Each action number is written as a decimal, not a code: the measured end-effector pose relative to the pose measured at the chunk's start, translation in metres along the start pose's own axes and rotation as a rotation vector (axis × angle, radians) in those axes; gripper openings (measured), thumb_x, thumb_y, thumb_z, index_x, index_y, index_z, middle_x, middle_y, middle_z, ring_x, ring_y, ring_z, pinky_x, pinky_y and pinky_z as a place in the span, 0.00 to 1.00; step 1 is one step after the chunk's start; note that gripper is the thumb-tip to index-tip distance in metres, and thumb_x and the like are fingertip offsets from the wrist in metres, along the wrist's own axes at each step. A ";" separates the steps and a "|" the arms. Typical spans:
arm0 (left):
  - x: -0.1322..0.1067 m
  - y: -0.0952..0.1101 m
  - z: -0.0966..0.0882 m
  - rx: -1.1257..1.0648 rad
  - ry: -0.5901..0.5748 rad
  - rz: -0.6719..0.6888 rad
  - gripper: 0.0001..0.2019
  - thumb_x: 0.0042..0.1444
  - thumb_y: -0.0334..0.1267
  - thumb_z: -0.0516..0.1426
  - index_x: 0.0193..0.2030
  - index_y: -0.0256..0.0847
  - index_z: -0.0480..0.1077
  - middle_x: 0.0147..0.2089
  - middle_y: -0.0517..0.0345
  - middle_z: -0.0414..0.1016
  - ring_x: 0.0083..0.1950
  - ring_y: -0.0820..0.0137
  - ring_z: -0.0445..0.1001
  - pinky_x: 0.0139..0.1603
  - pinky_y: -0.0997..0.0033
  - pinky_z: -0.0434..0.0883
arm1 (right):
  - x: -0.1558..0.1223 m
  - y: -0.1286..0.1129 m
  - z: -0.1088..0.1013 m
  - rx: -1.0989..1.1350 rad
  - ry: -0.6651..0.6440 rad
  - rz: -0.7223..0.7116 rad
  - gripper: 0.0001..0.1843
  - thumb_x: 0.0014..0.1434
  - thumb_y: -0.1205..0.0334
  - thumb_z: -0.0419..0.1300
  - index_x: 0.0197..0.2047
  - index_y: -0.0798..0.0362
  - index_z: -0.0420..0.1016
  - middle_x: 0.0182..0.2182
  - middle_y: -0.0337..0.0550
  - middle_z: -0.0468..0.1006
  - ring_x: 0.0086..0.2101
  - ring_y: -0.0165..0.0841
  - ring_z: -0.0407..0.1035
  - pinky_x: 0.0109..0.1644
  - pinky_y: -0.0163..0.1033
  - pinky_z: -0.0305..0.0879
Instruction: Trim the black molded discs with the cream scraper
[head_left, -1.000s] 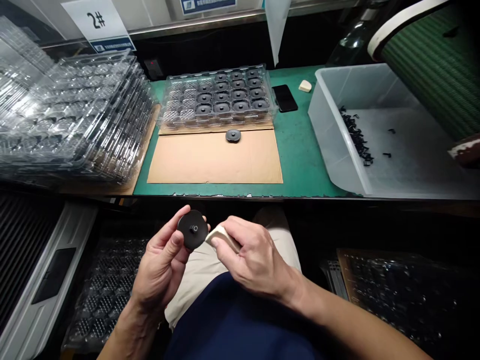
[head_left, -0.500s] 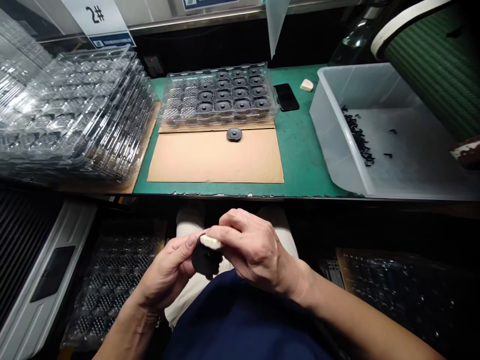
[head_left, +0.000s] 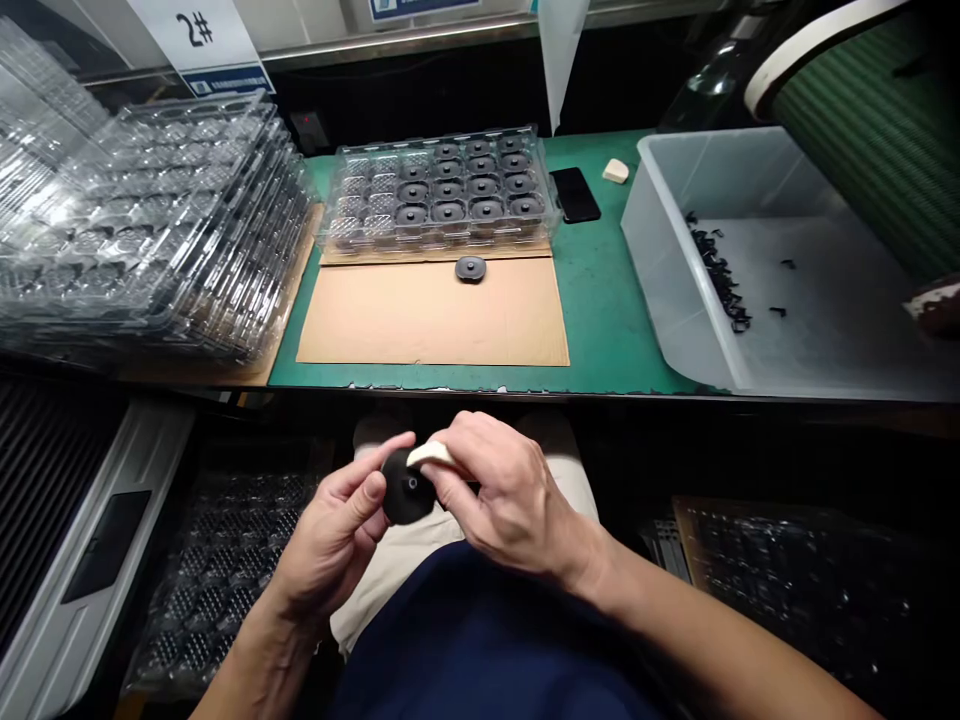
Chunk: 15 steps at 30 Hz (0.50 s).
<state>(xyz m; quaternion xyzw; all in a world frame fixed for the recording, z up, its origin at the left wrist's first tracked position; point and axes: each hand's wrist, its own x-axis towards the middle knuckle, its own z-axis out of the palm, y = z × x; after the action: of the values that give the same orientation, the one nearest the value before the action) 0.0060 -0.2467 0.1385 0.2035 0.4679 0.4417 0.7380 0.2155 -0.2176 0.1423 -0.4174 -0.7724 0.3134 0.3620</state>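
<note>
Left hand [head_left: 337,540] is pinching a small black disc [head_left: 406,490] over the lap, below the edge of the green surface [head_left: 600,300]. Right hand [head_left: 502,500] grips a pale eraser-like block [head_left: 429,455], pressed on the disc's top edge. Up on the surface, another disc [head_left: 470,268] sits on cardboard [head_left: 427,315], just in front of a clear tray [head_left: 442,190] of them.

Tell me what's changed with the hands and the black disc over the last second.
The right hand brought its pale block from the side of the black disc up onto its top edge. The left hand kept hold of the disc, dipping it towards the lap and raising it again, face to the camera. The tray of discs, the loose disc on the cardboard and the bin stayed put.
</note>
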 end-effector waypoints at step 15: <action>0.004 -0.005 0.004 -0.105 0.113 0.244 0.25 0.52 0.35 0.74 0.57 0.53 0.80 0.59 0.52 0.82 0.63 0.59 0.78 0.67 0.62 0.74 | 0.005 -0.002 0.008 0.291 -0.183 0.354 0.19 0.73 0.55 0.56 0.30 0.52 0.61 0.24 0.33 0.61 0.25 0.27 0.54 0.28 0.38 0.49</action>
<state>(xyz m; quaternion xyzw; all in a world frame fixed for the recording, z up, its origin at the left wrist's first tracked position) 0.0121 -0.2452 0.1349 0.1946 0.4568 0.5627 0.6609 0.2064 -0.2151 0.1414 -0.4596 -0.6633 0.5165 0.2863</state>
